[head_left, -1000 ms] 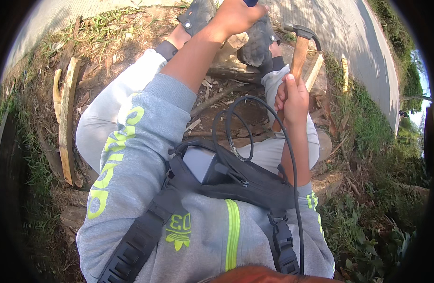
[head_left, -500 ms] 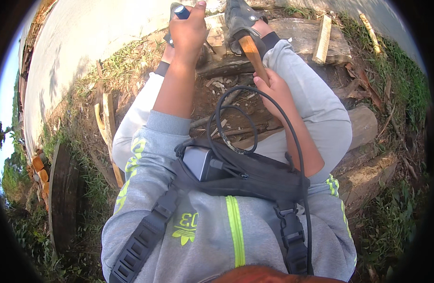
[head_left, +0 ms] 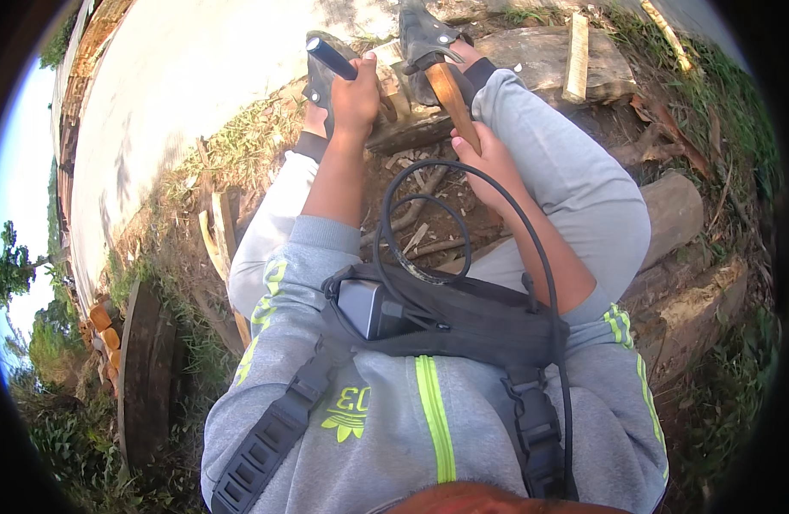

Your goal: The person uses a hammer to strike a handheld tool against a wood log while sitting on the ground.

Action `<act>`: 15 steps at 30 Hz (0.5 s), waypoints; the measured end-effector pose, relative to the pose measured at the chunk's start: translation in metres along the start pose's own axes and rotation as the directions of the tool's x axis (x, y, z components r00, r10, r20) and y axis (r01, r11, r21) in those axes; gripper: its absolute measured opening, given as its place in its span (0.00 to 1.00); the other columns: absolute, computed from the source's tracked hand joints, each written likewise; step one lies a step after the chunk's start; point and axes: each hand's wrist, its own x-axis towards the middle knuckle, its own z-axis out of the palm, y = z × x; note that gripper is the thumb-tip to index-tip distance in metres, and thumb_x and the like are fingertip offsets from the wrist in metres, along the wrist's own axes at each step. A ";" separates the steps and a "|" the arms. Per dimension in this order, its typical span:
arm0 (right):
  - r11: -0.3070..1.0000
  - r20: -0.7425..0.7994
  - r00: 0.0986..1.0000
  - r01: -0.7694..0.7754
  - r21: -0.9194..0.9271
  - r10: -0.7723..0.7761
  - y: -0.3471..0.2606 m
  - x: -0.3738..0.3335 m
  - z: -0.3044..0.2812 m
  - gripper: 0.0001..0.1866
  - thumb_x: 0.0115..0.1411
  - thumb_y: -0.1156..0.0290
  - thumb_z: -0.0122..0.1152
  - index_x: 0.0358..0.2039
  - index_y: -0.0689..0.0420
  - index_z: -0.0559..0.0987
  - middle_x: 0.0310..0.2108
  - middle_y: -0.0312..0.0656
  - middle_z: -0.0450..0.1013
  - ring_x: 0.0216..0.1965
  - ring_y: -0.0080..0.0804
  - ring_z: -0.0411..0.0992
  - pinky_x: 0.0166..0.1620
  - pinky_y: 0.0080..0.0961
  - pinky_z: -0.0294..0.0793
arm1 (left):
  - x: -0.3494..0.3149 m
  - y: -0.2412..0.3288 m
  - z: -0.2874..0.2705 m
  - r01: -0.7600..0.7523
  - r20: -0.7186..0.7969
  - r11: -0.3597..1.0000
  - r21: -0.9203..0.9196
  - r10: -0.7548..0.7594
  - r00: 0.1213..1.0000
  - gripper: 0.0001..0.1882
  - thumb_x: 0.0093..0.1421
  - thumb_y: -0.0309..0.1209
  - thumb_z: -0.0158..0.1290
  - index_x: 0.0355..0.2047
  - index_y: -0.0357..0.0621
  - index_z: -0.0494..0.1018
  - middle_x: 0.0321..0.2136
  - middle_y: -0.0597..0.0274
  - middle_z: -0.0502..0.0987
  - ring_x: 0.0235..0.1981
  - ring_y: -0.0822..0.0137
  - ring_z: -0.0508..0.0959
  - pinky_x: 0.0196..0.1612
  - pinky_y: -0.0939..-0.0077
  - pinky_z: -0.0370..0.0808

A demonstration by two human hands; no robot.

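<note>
Handle [head_left: 330,58], dark and rounded, juts toward ten o'clock from our left hand [head_left: 357,101], which grips it; we cannot see its far end. Our right hand [head_left: 490,163] grasps the wooden-shafted hammer [head_left: 453,103], its long axis aimed at eleven o'clock, the head unclear against a shoe [head_left: 422,34]. The wood block [head_left: 399,101] lies between, at our left hand's three o'clock and nearer that hand.

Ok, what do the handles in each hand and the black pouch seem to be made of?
Dark handle, left hand: probably smooth plastic, given its even gloss, though painted metal is possible.
Brown handle, right hand: most likely wood, smooth, with darker streaks like grain.
Black pouch: apparently matte fabric, since it creases softly.
</note>
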 end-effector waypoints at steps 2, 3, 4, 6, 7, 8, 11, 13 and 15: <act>1.000 -0.007 1.000 -0.002 0.014 0.002 -0.003 0.001 -0.002 0.16 0.72 0.63 0.57 0.52 0.62 0.77 0.34 0.39 0.76 0.34 0.25 0.72 0.39 0.25 0.71 | -0.004 0.002 0.000 -0.068 0.009 0.996 0.059 0.067 0.998 0.17 0.68 0.41 0.62 0.30 0.43 0.72 0.22 0.69 0.75 0.25 0.78 0.72 0.30 0.79 0.69; 0.998 0.001 0.999 -0.052 0.032 0.052 -0.007 0.001 -0.004 0.17 0.71 0.63 0.58 0.51 0.62 0.78 0.37 0.44 0.78 0.39 0.32 0.76 0.45 0.30 0.73 | -0.010 0.017 0.003 -0.134 0.003 0.985 0.108 0.135 0.991 0.17 0.67 0.41 0.63 0.31 0.42 0.73 0.24 0.67 0.76 0.26 0.77 0.74 0.32 0.79 0.71; 0.993 0.010 0.995 -0.102 0.050 0.102 -0.009 0.002 -0.005 0.17 0.70 0.62 0.59 0.51 0.62 0.78 0.40 0.50 0.81 0.45 0.40 0.80 0.50 0.35 0.75 | -0.012 0.028 0.005 -0.199 -0.002 0.967 0.157 0.202 0.979 0.17 0.67 0.41 0.64 0.32 0.42 0.74 0.25 0.66 0.78 0.28 0.77 0.75 0.34 0.79 0.72; 0.992 0.006 0.993 -0.117 0.055 0.117 -0.004 0.003 -0.003 0.17 0.70 0.62 0.59 0.51 0.63 0.78 0.40 0.50 0.81 0.44 0.40 0.80 0.50 0.35 0.75 | -0.006 0.043 -0.004 -0.192 -0.014 0.981 -0.012 0.192 0.981 0.15 0.65 0.40 0.65 0.35 0.41 0.75 0.29 0.63 0.81 0.30 0.74 0.78 0.36 0.76 0.74; 0.990 0.000 0.992 -0.126 0.056 0.126 0.000 0.004 -0.003 0.17 0.70 0.62 0.59 0.51 0.63 0.78 0.41 0.50 0.81 0.44 0.40 0.80 0.50 0.35 0.75 | -0.002 0.054 -0.007 -0.213 0.002 0.977 -0.025 0.213 0.977 0.14 0.66 0.39 0.64 0.34 0.41 0.75 0.28 0.62 0.80 0.29 0.72 0.78 0.34 0.75 0.75; 0.991 0.009 0.992 -0.129 0.038 0.128 0.001 0.005 -0.002 0.18 0.70 0.62 0.59 0.51 0.63 0.78 0.41 0.50 0.81 0.44 0.40 0.80 0.50 0.35 0.75 | 0.000 0.065 -0.008 -0.234 0.013 0.971 -0.037 0.235 0.972 0.13 0.67 0.38 0.62 0.33 0.42 0.75 0.27 0.61 0.80 0.27 0.71 0.78 0.31 0.73 0.76; 0.990 0.042 0.989 -0.143 -0.014 0.143 0.001 0.004 -0.001 0.18 0.70 0.62 0.59 0.52 0.62 0.78 0.41 0.50 0.81 0.45 0.41 0.80 0.50 0.35 0.75 | 0.009 0.071 -0.018 -0.143 0.049 0.975 -0.169 0.153 0.987 0.14 0.68 0.38 0.60 0.31 0.42 0.74 0.23 0.63 0.76 0.26 0.71 0.77 0.26 0.72 0.74; 0.986 0.079 0.983 -0.161 -0.046 0.164 -0.006 0.001 -0.001 0.18 0.70 0.61 0.59 0.53 0.61 0.78 0.42 0.51 0.81 0.46 0.43 0.80 0.51 0.36 0.75 | 0.014 0.067 -0.023 -0.120 0.075 0.973 -0.197 0.137 0.988 0.15 0.68 0.40 0.60 0.30 0.43 0.74 0.22 0.65 0.75 0.26 0.71 0.76 0.26 0.72 0.73; 0.991 0.094 0.989 -0.109 -0.083 0.116 -0.015 -0.002 -0.001 0.19 0.70 0.60 0.58 0.54 0.61 0.78 0.43 0.53 0.80 0.47 0.46 0.79 0.51 0.36 0.74 | 0.016 0.063 -0.024 -0.143 0.097 0.969 -0.204 0.165 0.982 0.17 0.67 0.43 0.60 0.29 0.44 0.75 0.21 0.67 0.74 0.25 0.72 0.75 0.27 0.73 0.73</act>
